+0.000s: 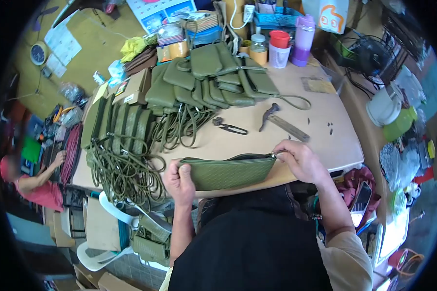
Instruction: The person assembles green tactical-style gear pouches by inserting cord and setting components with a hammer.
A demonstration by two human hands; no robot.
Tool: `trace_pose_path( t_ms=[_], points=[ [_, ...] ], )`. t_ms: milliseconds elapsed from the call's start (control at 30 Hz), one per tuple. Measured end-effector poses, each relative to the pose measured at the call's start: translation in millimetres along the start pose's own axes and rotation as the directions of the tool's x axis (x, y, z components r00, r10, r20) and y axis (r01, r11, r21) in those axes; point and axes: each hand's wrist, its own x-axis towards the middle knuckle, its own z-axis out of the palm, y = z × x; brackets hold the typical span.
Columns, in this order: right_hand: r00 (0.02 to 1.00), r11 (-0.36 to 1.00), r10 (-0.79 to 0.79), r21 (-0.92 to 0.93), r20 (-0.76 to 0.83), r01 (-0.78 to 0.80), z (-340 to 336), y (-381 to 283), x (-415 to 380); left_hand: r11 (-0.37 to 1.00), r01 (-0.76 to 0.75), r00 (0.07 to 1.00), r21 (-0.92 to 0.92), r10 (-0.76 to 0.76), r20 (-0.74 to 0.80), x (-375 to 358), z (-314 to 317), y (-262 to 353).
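I hold an olive-green woven pouch [228, 172] flat at the near edge of the wooden table [320, 140]. My left hand [179, 182] grips its left end. At the right end my right hand [298, 160] pinches the metal zipper pull at the top corner. The zipper runs along the pouch's upper edge. Behind it lie small thread snips [230, 127] and a hammer [281, 123].
Stacks of finished green pouches [206, 80] with long straps [126, 169] fill the table's left and back. Cups, jars and a purple bottle [302, 41] stand at the back. A person in red [31, 179] works at far left. A fan [371, 56] sits right.
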Motion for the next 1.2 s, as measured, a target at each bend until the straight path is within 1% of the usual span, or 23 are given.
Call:
trace_pose_path(
  t_ms=[133, 200, 233, 267, 300, 333, 367, 400, 467, 500, 533, 567, 600, 667, 700, 733, 800, 867, 933, 1000, 1033, 1100, 1200],
  points=[
    [0.999, 0.996, 0.021, -0.087, 0.034, -0.018, -1, -5, 5, 0.997, -0.007, 0.998, 0.073, 0.002, 0.065, 11, -9, -4],
    [0.995, 0.988, 0.094, -0.124, 0.014, -0.092, 2, -3, 11, 0.908, -0.216, 0.974, 0.359, 0.227, 0.011, 22, 10, 16],
    [0.986, 0.973, 0.166, -0.166, 0.001, -0.163, 4, -1, 13, 0.8, -0.177, 0.966, 0.574, 0.253, -0.055, 17, 22, 23],
    [0.986, 0.972, 0.169, -0.166, 0.004, -0.166, 13, 7, 13, 0.811, -0.207, 0.961, 0.546, 0.272, -0.039, 4, 32, 21],
    [0.986, 0.978, 0.165, -0.136, 0.035, -0.159, 29, 19, 13, 0.908, -0.21, 0.974, 0.362, 0.161, 0.161, -13, 37, 6],
    [0.986, 0.983, 0.156, -0.104, 0.065, -0.149, 41, 23, 13, 0.977, -0.102, 0.944, 0.188, 0.036, 0.329, -26, 53, 16],
    [0.95, 0.965, 0.222, -0.191, 0.22, -0.181, 46, 12, 13, 0.979, -0.054, 0.886, 0.195, -0.043, 0.463, -36, 68, 30],
    [0.961, 0.997, -0.058, 0.066, 0.271, 0.042, 53, 8, 8, 0.887, -0.31, 0.867, 0.343, 0.116, 0.484, -43, 78, 35],
    [0.856, 1.0, -0.007, -0.018, 0.517, 0.02, 46, -14, 5, 0.901, -0.319, 0.878, 0.295, 0.164, 0.449, -48, 76, 26],
    [0.855, 1.0, -0.009, -0.018, 0.518, 0.022, 46, -23, 1, 0.913, -0.244, 0.891, 0.328, 0.077, 0.448, -49, 68, 32],
    [0.908, 0.978, -0.045, -0.165, 0.416, 0.124, 46, -29, -4, 0.918, -0.166, 0.897, 0.359, -0.01, 0.441, -46, 58, 40],
    [0.943, 0.926, -0.102, -0.316, 0.318, 0.207, 45, -36, -6, 0.92, -0.211, 0.872, 0.329, 0.025, 0.49, -38, 46, 40],
    [0.941, 0.926, -0.105, -0.314, 0.322, 0.211, 44, -44, -4, 0.89, -0.28, 0.854, 0.359, 0.06, 0.516, -32, 36, 48],
    [0.932, 0.817, -0.28, -0.454, 0.229, 0.356, 43, -58, 2, 0.823, -0.376, 0.859, 0.426, 0.136, 0.494, -22, 29, 69],
    [0.917, 0.857, -0.312, -0.342, 0.25, 0.385, 40, -61, 7, 0.819, -0.375, 0.861, 0.435, 0.133, 0.491, -15, 26, 70],
    [0.914, 0.859, -0.317, -0.332, 0.254, 0.39, 35, -64, 15, 0.816, -0.427, 0.852, 0.39, 0.217, 0.477, -9, 24, 70],
    [0.854, 0.979, -0.09, -0.114, 0.512, 0.172, 23, -69, 34, 0.804, -0.478, 0.839, 0.354, 0.297, 0.456, -2, 21, 70],
    [0.865, 0.984, -0.119, -0.058, 0.487, 0.168, 25, -67, 39, 0.839, -0.444, 0.856, 0.315, 0.294, 0.424, 4, 21, 66],
    [0.906, 0.98, 0.007, -0.185, 0.424, 0.079, 32, -67, 39, 0.85, -0.423, 0.871, 0.315, 0.286, 0.399, 5, 20, 61],
    [0.918, 0.963, -0.022, -0.237, 0.396, 0.125, 33, -42, 42, 0.873, -0.412, 0.879, 0.262, 0.305, 0.366, 6, 16, 54],
    [0.929, 0.942, -0.048, -0.293, 0.367, 0.165, 28, -26, 41, 0.941, -0.249, 0.955, 0.229, 0.199, 0.219, 3, 12, 50],
    [0.955, 0.926, 0.149, -0.374, 0.256, -0.044, 0, 4, 40, 0.994, 0.026, 0.999, 0.106, -0.022, -0.042, 2, -3, 40],
    [0.901, 0.871, 0.311, -0.47, 0.303, -0.142, -33, 3, 32, 0.956, 0.269, 0.962, -0.119, -0.273, -0.012, -7, 1, 15]
  ],
)
